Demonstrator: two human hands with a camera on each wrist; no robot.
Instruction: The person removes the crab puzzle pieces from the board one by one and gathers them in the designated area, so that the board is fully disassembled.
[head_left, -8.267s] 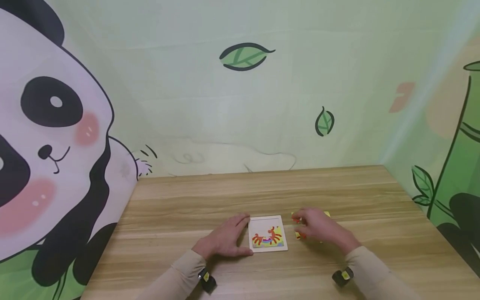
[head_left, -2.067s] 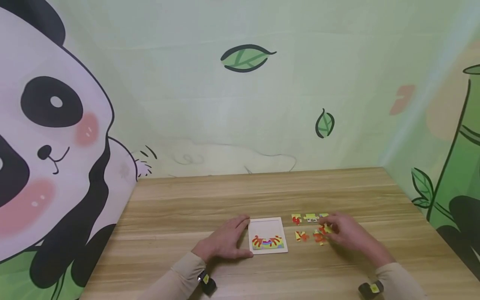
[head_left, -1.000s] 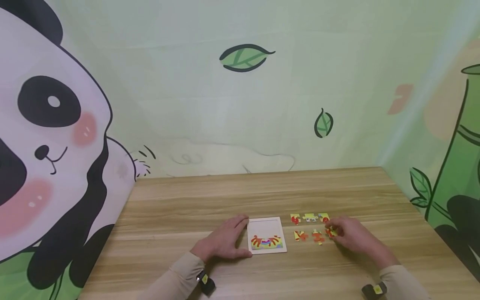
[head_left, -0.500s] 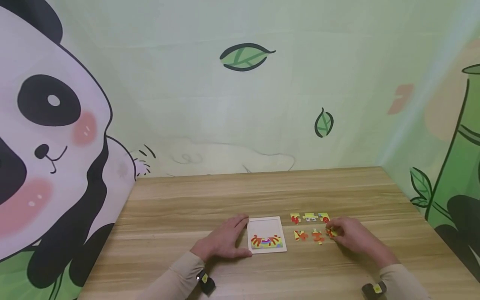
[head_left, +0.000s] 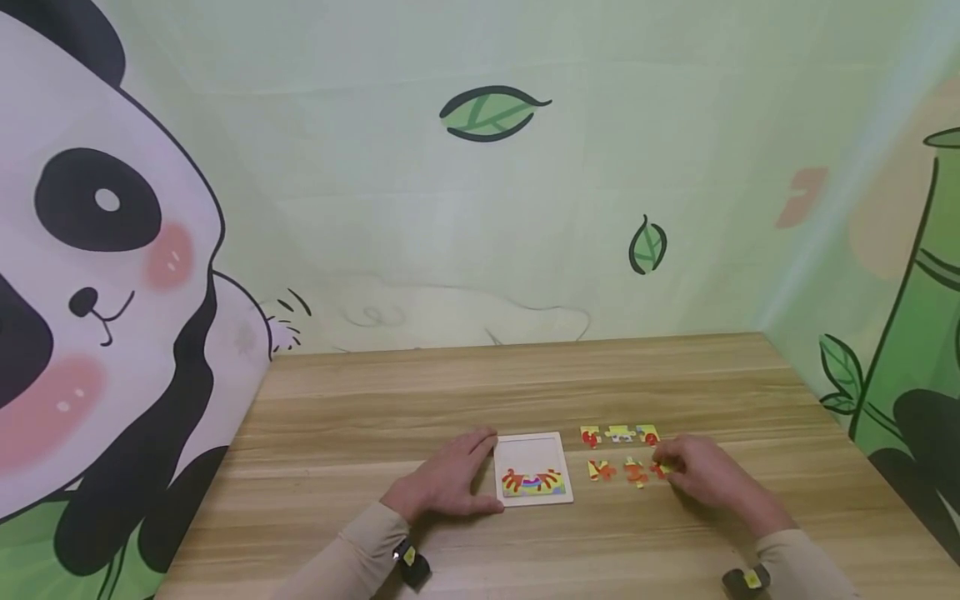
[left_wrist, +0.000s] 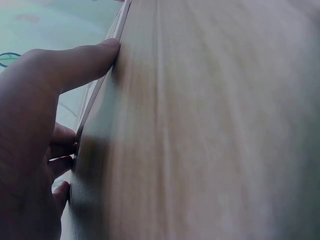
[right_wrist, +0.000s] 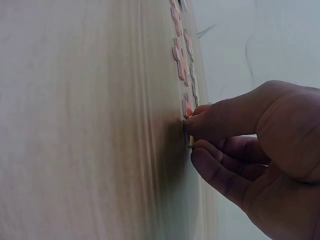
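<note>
A square white puzzle frame (head_left: 528, 447) lies on the table, its bottom row filled with joined pieces (head_left: 532, 483) showing red legs and a rainbow. My left hand (head_left: 448, 475) rests against the frame's left side, thumb at the lower corner and fingers at the upper one; the left wrist view shows the thumb (left_wrist: 95, 60) touching the frame's edge. My right hand (head_left: 708, 472) pinches a red and yellow puzzle piece (head_left: 661, 470) at the right end of the lower row of loose pieces. In the right wrist view that puzzle piece (right_wrist: 188, 107) lies at the table surface, partly hidden by the fingers.
Beside the frame, loose puzzle pieces lie in two rows: three in the back row (head_left: 621, 434), and two others (head_left: 602, 471) left of the pinched one. The wooden table (head_left: 420, 392) meets a printed wall cloth (head_left: 375, 208) at the back.
Since the oldest frame, the upper animal pieces have left the puzzle frame, and loose pieces now lie in rows. My right hand moved right, then stayed nearly still; my left hand has kept its place.
</note>
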